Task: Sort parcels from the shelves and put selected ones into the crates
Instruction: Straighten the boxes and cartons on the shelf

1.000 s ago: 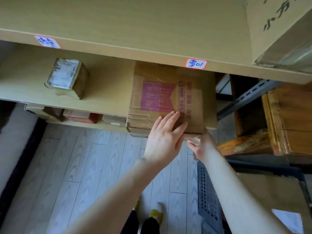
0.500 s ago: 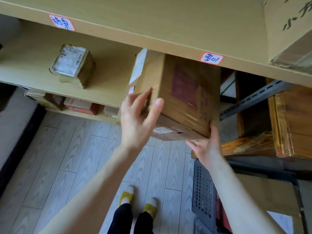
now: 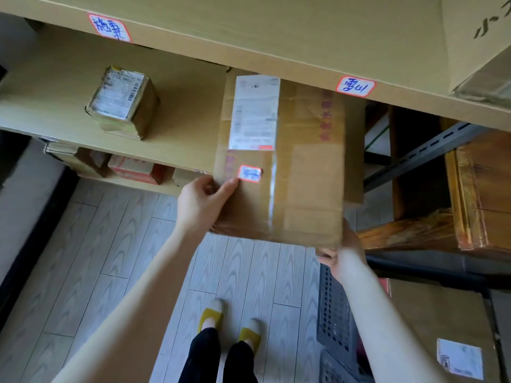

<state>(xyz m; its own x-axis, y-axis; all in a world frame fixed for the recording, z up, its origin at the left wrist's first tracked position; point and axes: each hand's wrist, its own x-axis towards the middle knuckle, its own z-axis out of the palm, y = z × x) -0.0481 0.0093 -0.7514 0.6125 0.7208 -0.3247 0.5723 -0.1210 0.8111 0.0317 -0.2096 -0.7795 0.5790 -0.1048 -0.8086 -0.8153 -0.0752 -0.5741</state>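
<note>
Crate [image 3: 336, 313], dark and perforated, stands on the floor at lower right; above it the right hand [image 3: 341, 251] grips the large parcel [image 3: 304, 175] from below at its near right corner, fingers curled and partly hidden; the left hand [image 3: 203, 205] clasps the near left corner, thumb on top beside a small red-edged label [image 3: 249, 173]; the parcel juts out past the shelf [image 3: 179, 139] edge, shipping label up; farther left a small taped parcel [image 3: 123, 102] sits on that shelf.
</note>
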